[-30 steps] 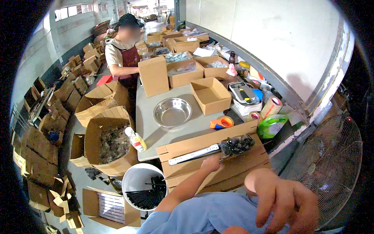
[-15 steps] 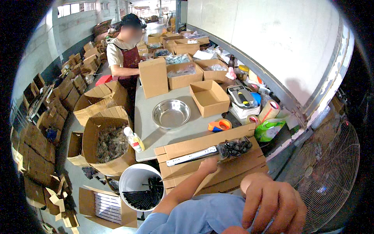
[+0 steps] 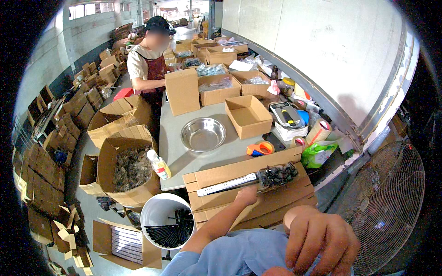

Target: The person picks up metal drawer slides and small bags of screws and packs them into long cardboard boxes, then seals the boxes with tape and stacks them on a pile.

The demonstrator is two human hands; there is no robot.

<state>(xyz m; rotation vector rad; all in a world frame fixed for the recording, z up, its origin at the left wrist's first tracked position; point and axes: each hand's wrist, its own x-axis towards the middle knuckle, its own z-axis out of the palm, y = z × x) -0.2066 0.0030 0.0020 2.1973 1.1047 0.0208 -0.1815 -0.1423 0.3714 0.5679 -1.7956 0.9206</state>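
Rail [image 3: 225, 185] just beyond left grip [image 3: 247, 195], on cardboard [image 3: 285, 194], contact unclear.

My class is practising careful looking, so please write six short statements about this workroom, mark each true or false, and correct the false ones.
1. The metal bowl stands on the table. True.
2. The bucket holds white rods. False: the rods in the bucket are black.
3. The rail lies on flat cardboard. True.
4. The right hand is nearer the rail than the left hand. False: the left hand is nearer than the right hand.
5. The fan is at the picture's right. True.
6. The co-worker's apron is blue. False: the apron is dark red.
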